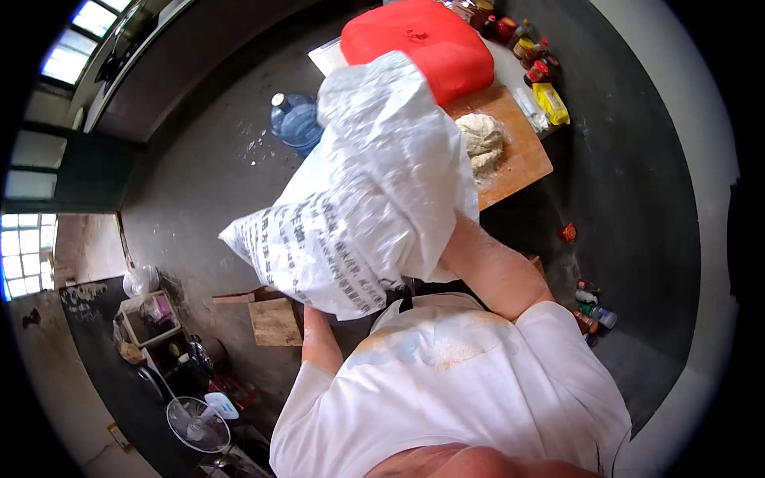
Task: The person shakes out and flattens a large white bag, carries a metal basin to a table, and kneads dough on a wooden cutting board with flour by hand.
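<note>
Before the person's white shirt [462,374], the printed sack [358,191] hides both hands; their grip cannot be told. It looks limp, slippery and probably light, best bunched firmly at its edges. Beyond, dough [480,139] sits on a board [523,155].

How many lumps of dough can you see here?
1: the dough lies on the wooden board, just right of the white sack in this view. More might be hidden behind the sack.
</note>
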Tool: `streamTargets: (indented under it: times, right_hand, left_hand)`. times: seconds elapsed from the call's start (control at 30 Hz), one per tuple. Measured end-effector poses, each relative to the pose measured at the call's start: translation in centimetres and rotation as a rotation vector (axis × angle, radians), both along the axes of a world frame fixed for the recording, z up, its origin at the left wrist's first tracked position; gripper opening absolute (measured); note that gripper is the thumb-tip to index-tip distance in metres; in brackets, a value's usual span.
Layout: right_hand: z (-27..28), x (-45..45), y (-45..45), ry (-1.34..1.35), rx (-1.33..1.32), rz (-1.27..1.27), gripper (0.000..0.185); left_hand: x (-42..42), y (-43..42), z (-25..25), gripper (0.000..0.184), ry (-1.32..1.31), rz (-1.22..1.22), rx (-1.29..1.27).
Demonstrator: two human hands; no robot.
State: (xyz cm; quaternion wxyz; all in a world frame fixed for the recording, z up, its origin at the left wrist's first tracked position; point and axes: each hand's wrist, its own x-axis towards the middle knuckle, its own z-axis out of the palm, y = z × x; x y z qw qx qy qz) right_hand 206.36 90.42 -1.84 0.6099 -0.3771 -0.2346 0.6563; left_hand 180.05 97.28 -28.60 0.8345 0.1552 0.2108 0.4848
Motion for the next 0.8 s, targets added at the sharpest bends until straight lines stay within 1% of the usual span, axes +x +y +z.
streamTargets:
  times: [0.17, 0.23, 0.27, 0.3, 0.37, 0.4, 0.47, 0.5, 0.57, 0.6, 0.67, 0.73, 0.8]
  right_hand:
    - [-0.7, 0.1, 2.0, -0.052, 0.088, -0.126, 0.028]
    - [-0.9, 0.5, 2.5, -0.059, 0.110, -0.174, 0.028]
    - [-0.9, 0.8, 2.6, -0.063, 0.121, -0.196, 0.028]
    - [-1.1, 1.2, 2.7, -0.068, 0.133, -0.215, 0.028]
    - [-1.1, 2.5, 3.2, -0.078, 0.151, -0.258, 0.028]
    - [-1.1, 3.3, 3.5, -0.081, 0.161, -0.279, 0.028]
    - [-1.0, 5.7, 4.1, -0.091, 0.182, -0.333, 0.028]
    - [-1.0, 7.0, 4.3, -0.094, 0.188, -0.356, 0.028]
    - [-1.4, 9.7, 4.7, -0.096, 0.193, -0.398, 0.028]
    - [-1.7, 11.2, 4.9, -0.097, 0.190, -0.421, 0.028]
    - [-2.7, 14.2, 5.3, -0.088, 0.174, -0.452, 0.027]
    - [-3.9, 17.0, 5.4, -0.077, 0.163, -0.471, 0.027]
    - [-5.3, 19.4, 5.5, -0.064, 0.141, -0.487, 0.027]
  left_hand:
    - [-4.6, -1.5, -0.7, 0.041, -0.084, -0.028, 0.076]
    - [-5.9, -1.5, -1.7, 0.042, -0.060, -0.005, 0.088]
    - [-6.5, -1.2, -2.5, 0.048, 0.046, 0.052, 0.049]
    - [-6.8, -1.2, -2.1, 0.048, 0.048, 0.052, 0.051]
    - [-6.5, -1.2, 0.5, 0.048, 0.011, 0.035, 0.128]
    - [-6.4, -1.5, 1.9, 0.048, 0.016, 0.027, 0.127]
    - [-6.4, -1.4, 4.4, 0.048, 0.284, 0.168, 0.228]
    - [-6.6, -0.8, 4.7, 0.048, 0.291, 0.153, 0.229]
    - [-7.5, 0.4, 5.1, 0.036, 0.291, 0.157, 0.344]
    - [-7.1, 0.6, 6.2, 0.036, 0.300, 0.147, 0.333]
    - [-6.2, 0.8, 10.2, 0.025, 0.411, 0.251, 0.348]
    - [-6.3, 2.2, 11.9, 0.019, 0.386, 0.262, 0.382]
    - [-4.5, 2.4, 16.1, 0.018, 0.449, 0.202, 0.425]
